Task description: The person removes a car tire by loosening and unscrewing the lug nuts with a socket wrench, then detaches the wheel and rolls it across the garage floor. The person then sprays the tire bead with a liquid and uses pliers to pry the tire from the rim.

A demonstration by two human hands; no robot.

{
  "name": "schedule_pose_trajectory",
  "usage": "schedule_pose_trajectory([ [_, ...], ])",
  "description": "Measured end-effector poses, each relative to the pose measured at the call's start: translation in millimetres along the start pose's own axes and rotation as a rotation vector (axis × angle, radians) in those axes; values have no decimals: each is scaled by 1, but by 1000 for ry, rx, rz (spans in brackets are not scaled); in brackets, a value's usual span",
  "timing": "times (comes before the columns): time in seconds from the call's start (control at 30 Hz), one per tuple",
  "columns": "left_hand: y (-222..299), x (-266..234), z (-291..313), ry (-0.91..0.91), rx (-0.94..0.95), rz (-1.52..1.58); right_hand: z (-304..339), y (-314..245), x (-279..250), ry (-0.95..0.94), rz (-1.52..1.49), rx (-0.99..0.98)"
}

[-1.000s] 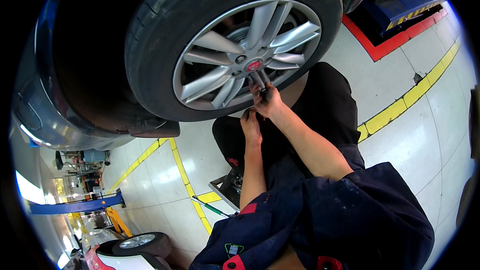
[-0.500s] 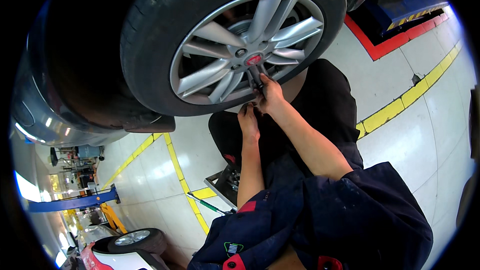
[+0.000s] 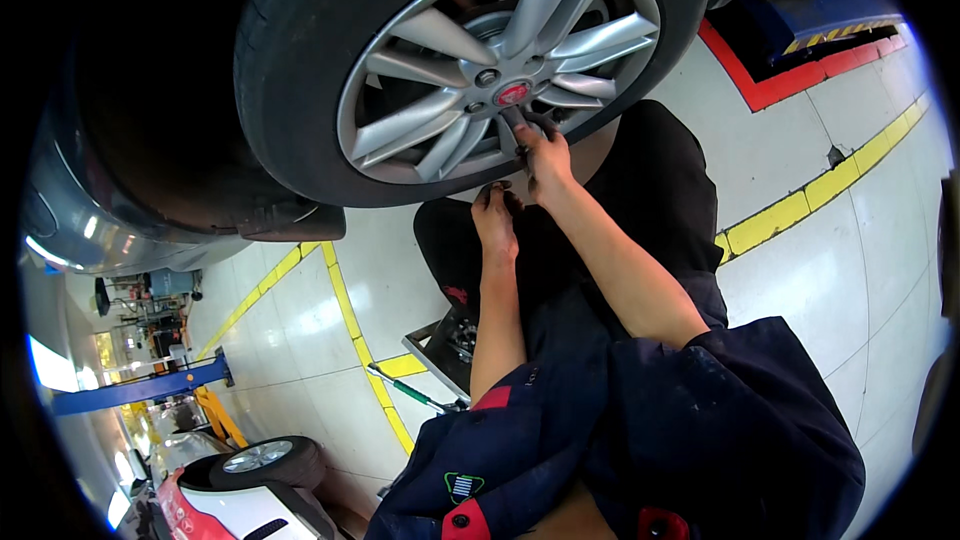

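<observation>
Right grip (image 3: 545, 165): closed around a dark grey cylindrical metal piece (image 3: 512, 122), thumb and fingers wrapped over its lower part. Upper end of same: at the hub of a silver alloy multi-spoke rim (image 3: 545, 5), just below a round red centre cap (image 3: 513, 94); exact seating unclear.

Left grip (image 3: 495, 225): lower and to the left of the right grip, fingers curled, near the bottom edge of a thick black rubber tyre (image 3: 270, 110); empty or pinching, cannot tell.

Around the rim: the tyre. Left of the tyre: dark glossy car bodywork (image 3: 120, 225).

On pale floor tiles (image 3: 300, 330): an open metal-edged tray (image 3: 432, 368) of small parts; just beside, a green-handled metal tool (image 3: 408, 387).

Further right: yellow floor stripe (image 3: 770, 227), red floor border (image 3: 765, 92).

Far left: blue metal beam (image 3: 150, 385).
</observation>
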State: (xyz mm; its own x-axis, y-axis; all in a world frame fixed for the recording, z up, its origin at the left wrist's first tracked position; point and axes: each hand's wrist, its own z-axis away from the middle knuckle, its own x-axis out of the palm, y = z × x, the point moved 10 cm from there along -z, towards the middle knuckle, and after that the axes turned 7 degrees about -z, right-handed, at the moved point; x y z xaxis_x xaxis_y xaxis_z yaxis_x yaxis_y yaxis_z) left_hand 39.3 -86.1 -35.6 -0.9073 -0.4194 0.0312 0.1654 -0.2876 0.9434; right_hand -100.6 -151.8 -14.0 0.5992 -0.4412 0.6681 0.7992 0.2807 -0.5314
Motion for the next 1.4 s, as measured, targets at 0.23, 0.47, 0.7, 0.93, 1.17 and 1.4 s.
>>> schedule_pose_trajectory([
  [0.23,-5,1,0,-11,-13,12,-6,42,4,-72,-611,443],
  [0.47,-2,2,2,-34,-5,24,-9,38,-1,-241,-353,357],
  [0.7,-2,3,3,-29,-17,27,-9,2,-6,-163,45,-120],
  [0.93,-5,-2,0,-44,-12,1,1,31,-3,-66,-386,258],
  [1.17,33,18,24,9,24,259,-10,24,-21,-431,664,236],
  [1.4,33,33,28,-192,101,-822,-17,0,-8,-608,1145,-141],
])
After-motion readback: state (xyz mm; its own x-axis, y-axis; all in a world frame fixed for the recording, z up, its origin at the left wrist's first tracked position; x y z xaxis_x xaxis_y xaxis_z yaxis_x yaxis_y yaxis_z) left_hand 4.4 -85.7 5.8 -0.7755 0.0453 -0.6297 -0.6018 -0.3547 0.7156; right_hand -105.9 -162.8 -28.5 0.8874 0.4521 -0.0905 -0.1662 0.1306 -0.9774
